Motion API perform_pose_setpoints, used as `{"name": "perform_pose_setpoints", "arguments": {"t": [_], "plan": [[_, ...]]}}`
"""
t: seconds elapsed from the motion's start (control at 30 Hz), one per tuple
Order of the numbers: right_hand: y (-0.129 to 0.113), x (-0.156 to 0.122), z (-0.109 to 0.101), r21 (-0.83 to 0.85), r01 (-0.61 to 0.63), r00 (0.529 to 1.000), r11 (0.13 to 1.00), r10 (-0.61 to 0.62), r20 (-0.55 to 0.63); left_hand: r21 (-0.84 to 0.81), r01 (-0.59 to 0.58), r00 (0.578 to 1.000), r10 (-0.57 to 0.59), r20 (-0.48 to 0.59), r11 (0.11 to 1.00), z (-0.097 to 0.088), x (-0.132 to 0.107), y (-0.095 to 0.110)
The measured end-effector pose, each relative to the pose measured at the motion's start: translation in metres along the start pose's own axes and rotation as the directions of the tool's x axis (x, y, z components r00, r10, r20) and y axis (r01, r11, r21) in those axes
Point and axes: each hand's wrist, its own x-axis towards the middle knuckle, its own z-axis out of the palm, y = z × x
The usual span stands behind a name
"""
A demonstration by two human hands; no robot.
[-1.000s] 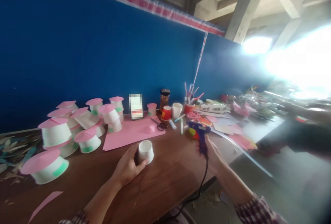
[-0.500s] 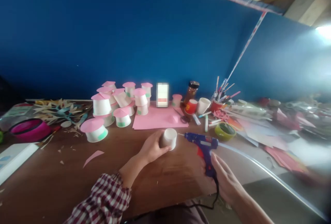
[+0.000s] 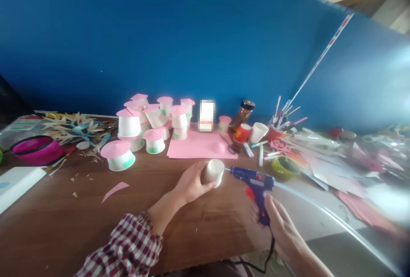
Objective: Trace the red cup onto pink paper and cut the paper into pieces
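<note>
My left hand [image 3: 192,183] is wrapped round a small white paper cup [image 3: 215,172], thumb in front, above the brown table [image 3: 153,243]. In my right hand [image 3: 277,217] is a blue glue gun [image 3: 256,181] with a red trigger, its fingers partly smeared. The gun's thin nozzle points left, at the cup's right side near its top; whether it touches I cannot tell. A long clear glue stick [image 3: 329,208] runs out of the gun's rear, and a black cord [image 3: 269,251] hangs from its handle. Several white cups with pink paper cone tops [image 3: 155,141] stand at the back left.
Pink paper sheets [image 3: 192,147] lie beyond the cup, with scissors [image 3: 235,147] on their right edge. Rightward are a red cup [image 3: 242,132], a white cup [image 3: 258,132], a jar [image 3: 243,115], a yellow-green tape roll [image 3: 284,167] and paper scraps. A magenta tape roll [image 3: 37,150] sits far left.
The view has shifted slightly. The gun's nozzle is a little closer to the cup's side. Both hands keep their hold.
</note>
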Motion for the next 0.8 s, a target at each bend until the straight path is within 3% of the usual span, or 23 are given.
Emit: {"name": "perform_pose_setpoints", "arguments": {"t": [0.2,0.57,0.8], "plan": [[0.004,0.001,0.003,-0.081,0.126,0.99,0.989,-0.12,0.075,0.014,0.018,1.0,-0.018,0.004,1.0,-0.001,0.0,0.002],[0.009,0.009,-0.012,-0.122,0.162,0.965,0.979,-0.131,0.228,0.001,0.004,1.0,-0.004,0.006,1.0,-0.001,0.002,0.003],[0.007,0.012,-0.015,-0.118,0.171,0.97,0.978,-0.146,0.196,0.006,0.003,1.0,-0.003,0.022,1.0,-0.004,0.002,0.008]]}}
